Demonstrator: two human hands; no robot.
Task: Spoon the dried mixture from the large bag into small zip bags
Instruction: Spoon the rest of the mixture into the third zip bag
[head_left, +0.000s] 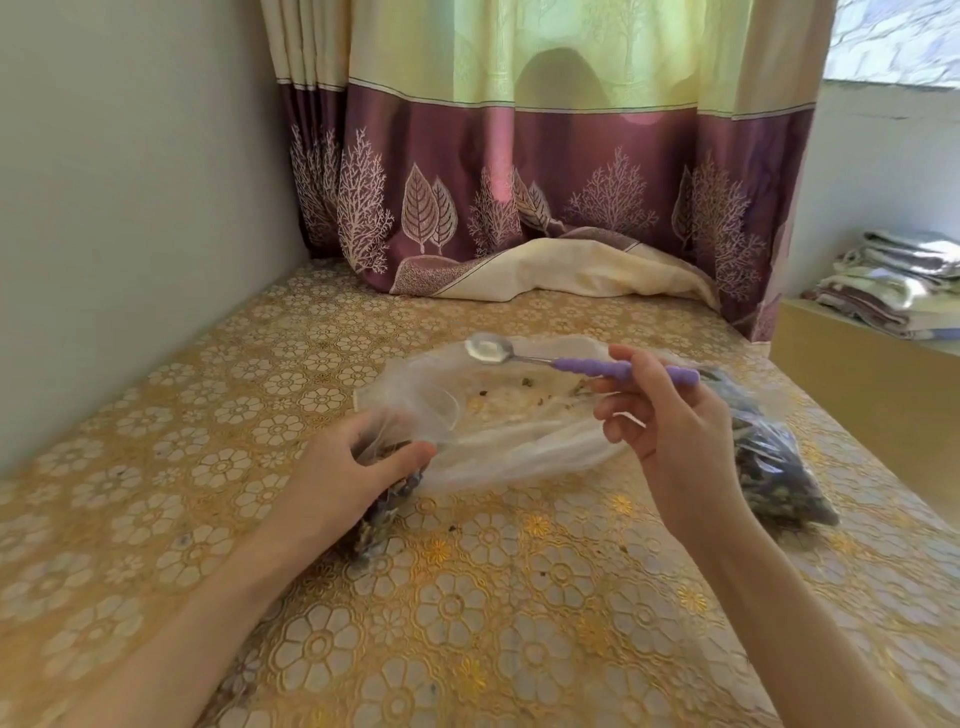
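Curtain behind large bag; towels right.

- The left hand covers the upper part of the small zip bag; only its lower portion shows below the palm, and the opening is hidden.
- The left forearm hides a further part of this bag.
- The right hand and wrist hide the near edge of the filled bag lying behind them.
- The fingers of the right hand cover a section of the purple handle of the spoon.
- Whether the spoon bowl carries any mixture cannot be determined.
- The stack of folded cloths is cut off by the right picture edge.
- Both forearms are cut off by the bottom edge.
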